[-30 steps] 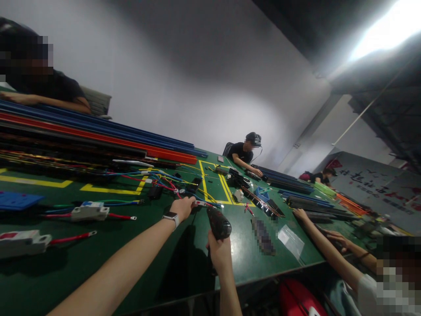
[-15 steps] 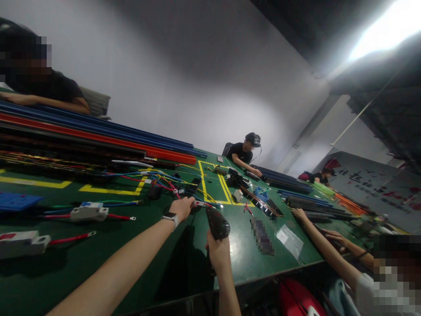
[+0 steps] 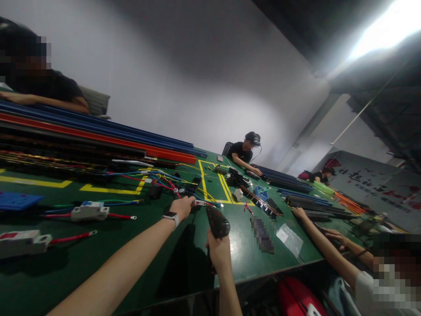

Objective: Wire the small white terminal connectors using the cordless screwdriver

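Observation:
My right hand [image 3: 219, 254] is wrapped round a black power drill [image 3: 218, 223], whose front end points away from me toward my left hand. My left hand [image 3: 181, 208], with a watch on the wrist, is closed on a small white circuit breaker [image 3: 200, 203] with a red mark. Most of the breaker is hidden behind the fingers. The drill's tip lies close to its right end; whether they touch I cannot tell. At the left lie a breaker with red leads [image 3: 89, 211] and a second, larger-looking breaker [image 3: 20, 244], each with a lug-ended red wire.
Blue channels [image 3: 131, 130] and an orange channel [image 3: 171, 154] lie along the far left of the green table [image 3: 131, 259]. Loose wires [image 3: 161, 176] spread beyond my left hand. A plastic bag [image 3: 289, 239] lies at right, near another person's arm [image 3: 329, 250]. Several people sit around.

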A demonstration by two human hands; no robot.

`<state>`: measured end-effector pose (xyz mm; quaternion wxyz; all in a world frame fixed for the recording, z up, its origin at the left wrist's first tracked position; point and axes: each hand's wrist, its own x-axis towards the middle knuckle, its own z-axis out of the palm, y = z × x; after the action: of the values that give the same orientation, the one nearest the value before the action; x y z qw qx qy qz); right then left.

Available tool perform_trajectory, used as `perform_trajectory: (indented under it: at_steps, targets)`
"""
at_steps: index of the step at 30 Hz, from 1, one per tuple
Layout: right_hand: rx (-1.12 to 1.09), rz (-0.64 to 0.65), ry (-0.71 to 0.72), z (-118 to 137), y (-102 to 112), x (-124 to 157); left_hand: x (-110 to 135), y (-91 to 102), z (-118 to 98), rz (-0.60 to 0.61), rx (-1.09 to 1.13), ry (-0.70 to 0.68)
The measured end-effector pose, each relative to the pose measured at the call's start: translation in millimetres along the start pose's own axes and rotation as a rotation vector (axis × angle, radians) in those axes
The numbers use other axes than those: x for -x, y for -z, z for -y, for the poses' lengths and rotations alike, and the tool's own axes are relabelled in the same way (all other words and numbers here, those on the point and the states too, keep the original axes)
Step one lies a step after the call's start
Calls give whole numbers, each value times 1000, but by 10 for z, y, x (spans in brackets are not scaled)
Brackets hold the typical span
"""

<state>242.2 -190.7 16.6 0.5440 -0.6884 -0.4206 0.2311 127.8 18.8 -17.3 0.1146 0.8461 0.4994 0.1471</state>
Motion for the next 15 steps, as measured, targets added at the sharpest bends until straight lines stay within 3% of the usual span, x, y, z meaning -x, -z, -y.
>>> perform_trajectory:
  at_steps: [15]
  targets:
    - [1,-37,-4,73,-21,-10,11,6,30,-13,25,-20]
